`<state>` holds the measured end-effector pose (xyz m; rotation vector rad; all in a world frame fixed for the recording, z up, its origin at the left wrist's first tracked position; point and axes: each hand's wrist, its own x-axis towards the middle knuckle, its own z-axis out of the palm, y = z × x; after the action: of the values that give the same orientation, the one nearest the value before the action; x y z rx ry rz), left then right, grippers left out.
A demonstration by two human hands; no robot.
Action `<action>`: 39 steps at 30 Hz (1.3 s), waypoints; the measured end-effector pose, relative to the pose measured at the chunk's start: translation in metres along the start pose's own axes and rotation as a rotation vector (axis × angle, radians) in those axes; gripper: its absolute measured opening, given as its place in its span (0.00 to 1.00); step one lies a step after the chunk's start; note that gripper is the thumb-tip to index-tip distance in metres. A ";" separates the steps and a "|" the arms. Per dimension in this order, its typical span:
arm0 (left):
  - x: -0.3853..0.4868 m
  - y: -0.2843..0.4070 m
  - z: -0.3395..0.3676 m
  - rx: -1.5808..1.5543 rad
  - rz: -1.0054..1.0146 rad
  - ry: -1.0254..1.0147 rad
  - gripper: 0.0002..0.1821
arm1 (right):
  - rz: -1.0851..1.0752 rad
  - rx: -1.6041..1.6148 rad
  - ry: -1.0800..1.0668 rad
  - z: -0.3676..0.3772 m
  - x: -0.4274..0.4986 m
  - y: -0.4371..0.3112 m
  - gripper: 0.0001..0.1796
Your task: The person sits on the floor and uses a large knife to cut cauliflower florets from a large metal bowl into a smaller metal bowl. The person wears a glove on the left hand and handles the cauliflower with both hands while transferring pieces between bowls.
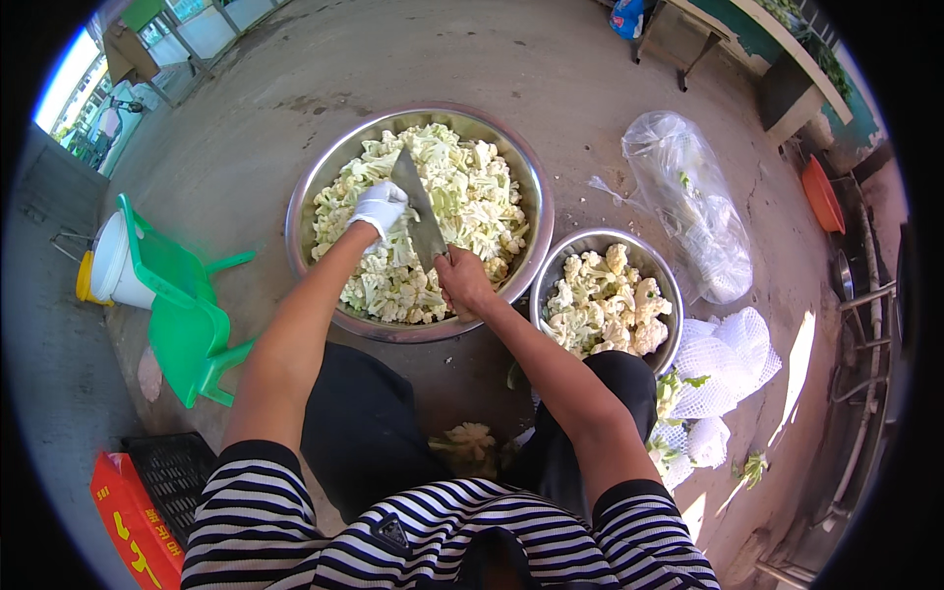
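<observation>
My right hand (463, 279) grips the handle of a broad-bladed kitchen cleaver (419, 203), its blade pointing away from me over a large steel basin (542, 214). Cut cauliflower florets (472, 184) heap up inside that basin. Beside the blade, my left hand (382, 205), in a thin white glove, is curled around a cauliflower piece (413, 214), most of which the fingers hide. To the right of the large basin stands a smaller steel bowl (542, 269) holding bigger cauliflower chunks (605, 302). A cauliflower head (468, 440) lies on the floor between my legs.
A green plastic chair (184, 295) and a white bucket (125, 258) stand at left, near a black crate (171, 468) and red bag (133, 523). On the right lie a clear plastic bag (686, 199) and white foam netting (719, 361). An orange basin (821, 195) leans farther right.
</observation>
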<state>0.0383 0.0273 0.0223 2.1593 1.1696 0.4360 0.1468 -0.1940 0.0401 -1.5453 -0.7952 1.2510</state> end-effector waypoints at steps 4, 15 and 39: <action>-0.007 -0.007 -0.019 0.414 0.311 0.292 0.10 | -0.162 -0.201 0.056 -0.022 -0.011 -0.019 0.17; -0.057 0.188 0.120 0.030 0.891 -0.306 0.11 | -0.499 -0.355 0.535 -0.188 -0.143 -0.126 0.15; -0.086 0.242 0.348 -0.441 0.516 -0.334 0.24 | -0.410 0.007 0.792 -0.274 -0.215 -0.109 0.14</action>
<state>0.3348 -0.2726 -0.0735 2.0123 0.2870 0.4735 0.3628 -0.4273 0.2189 -1.5862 -0.5302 0.2852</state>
